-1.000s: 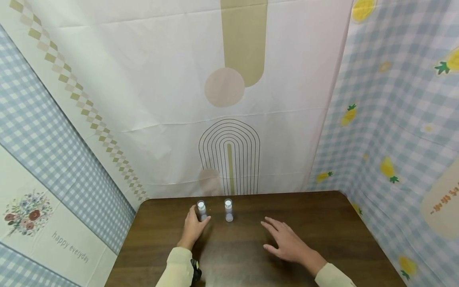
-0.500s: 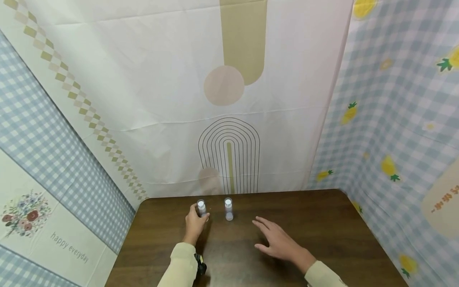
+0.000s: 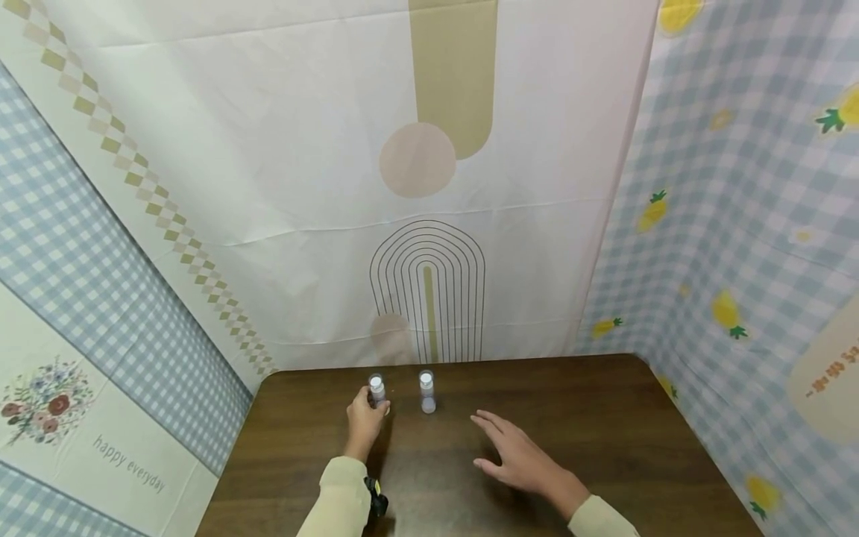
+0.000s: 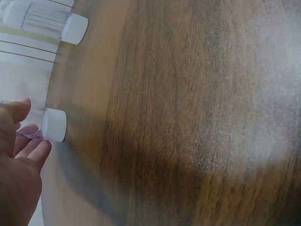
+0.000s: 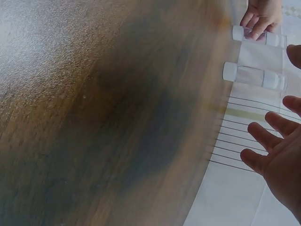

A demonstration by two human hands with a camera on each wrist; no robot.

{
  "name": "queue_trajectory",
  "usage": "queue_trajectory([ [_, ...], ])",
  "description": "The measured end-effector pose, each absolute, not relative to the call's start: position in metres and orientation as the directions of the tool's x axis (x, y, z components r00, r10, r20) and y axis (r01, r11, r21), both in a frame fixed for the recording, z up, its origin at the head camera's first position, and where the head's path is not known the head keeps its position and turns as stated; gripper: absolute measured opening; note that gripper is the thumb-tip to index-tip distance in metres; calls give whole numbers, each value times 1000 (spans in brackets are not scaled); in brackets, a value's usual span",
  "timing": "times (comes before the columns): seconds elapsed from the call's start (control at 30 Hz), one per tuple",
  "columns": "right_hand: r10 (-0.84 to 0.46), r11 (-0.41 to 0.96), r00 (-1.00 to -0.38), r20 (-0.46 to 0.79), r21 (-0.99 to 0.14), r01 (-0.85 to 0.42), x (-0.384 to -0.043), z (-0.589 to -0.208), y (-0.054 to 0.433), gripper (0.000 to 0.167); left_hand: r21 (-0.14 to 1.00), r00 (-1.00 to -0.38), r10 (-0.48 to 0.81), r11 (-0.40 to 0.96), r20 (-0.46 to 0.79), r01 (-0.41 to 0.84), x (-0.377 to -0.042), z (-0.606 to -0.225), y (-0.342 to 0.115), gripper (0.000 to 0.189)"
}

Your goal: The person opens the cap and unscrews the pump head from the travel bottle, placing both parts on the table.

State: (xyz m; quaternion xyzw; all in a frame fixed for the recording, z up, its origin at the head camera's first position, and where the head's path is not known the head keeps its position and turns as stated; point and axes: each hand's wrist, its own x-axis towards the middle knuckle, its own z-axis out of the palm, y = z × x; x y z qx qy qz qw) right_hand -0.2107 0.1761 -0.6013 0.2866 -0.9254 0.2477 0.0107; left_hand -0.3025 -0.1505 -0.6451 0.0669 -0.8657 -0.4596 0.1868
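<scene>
The left hand (image 3: pixel 364 424) curls its fingers round one bottle (image 3: pixel 376 387), another bottle (image 3: pixel 427 394) stands at its three o'clock on the counter (image 3: pixel 624 425), and the right hand (image 3: pixel 520 455), fingers spread and empty, is at four o'clock.

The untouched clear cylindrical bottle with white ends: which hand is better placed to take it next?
Probably the right hand: it's empty and faces the untouched bottle, while the left hand grips the matching bottle.

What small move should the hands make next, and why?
Perhaps the right hand should ease left toward the right bottle: it hovers open, and nothing grips that bottle, while the left hand holds the left bottle.
</scene>
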Motion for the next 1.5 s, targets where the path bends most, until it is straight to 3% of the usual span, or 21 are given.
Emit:
queue_trajectory([
  [0.23, -528, 700, -809, 258, -407, -587, -214, -594, 172, 75, 808, -922, -271, 585, 278, 72, -297, -644, -151, 37],
  [0.7, -540, 680, -766, 349, -356, -641, -236, -543, 165, 78, 793, -871, -235, 559, 432, 242, -282, -616, -142, 38],
  [1.17, -514, 655, -781, 355, -425, -625, -242, -518, 171, 78, 706, -814, -114, 574, 570, 415, -265, -581, -128, 40],
  [1.5, -508, 553, -710, 488, -448, -703, -239, -506, 167, 74, 678, -798, -43, 556, 601, 481, -250, -565, -106, 43],
])
